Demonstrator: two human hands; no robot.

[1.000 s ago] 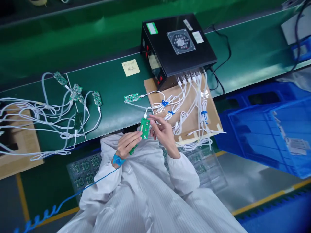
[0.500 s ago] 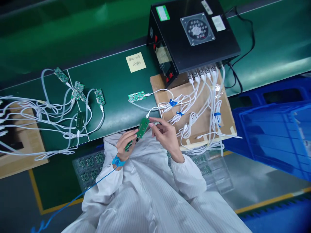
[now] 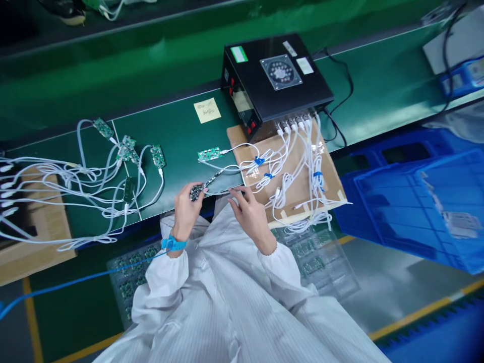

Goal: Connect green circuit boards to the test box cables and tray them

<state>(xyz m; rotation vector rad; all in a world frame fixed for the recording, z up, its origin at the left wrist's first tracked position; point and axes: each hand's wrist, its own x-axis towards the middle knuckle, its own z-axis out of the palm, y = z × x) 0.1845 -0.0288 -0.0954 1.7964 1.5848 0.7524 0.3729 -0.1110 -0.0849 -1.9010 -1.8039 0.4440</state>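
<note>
My left hand [image 3: 186, 214], with a blue wrist strap [image 3: 174, 244], grips a small circuit board [image 3: 195, 192] by its fingertips at the bench's front edge. A second circuit board [image 3: 213, 178] is seen edge-on, running from those fingertips toward a white cable. My right hand [image 3: 249, 214] is just to the right, its thumb and index finger apart. The index fingertip is by a white cable [image 3: 219, 192]; whether it touches is unclear. Behind the hands, a green circuit board [image 3: 209, 155] lies on the bench, a white cable plugged into its right end.
A black box with a fan [image 3: 276, 83] stands behind a cardboard sheet [image 3: 333, 176] covered with bundled white cables. Several cabled boards [image 3: 158, 157] lie left. Below the bench are clear trays [image 3: 333, 267]; blue crates [image 3: 401, 201] stand right. A yellow note [image 3: 207, 110] lies on the bench.
The board in my left hand has turned from face-up to edge-on, and the left hand has moved up toward the bench. My right hand has drawn slightly away from the board. The view has shifted.
</note>
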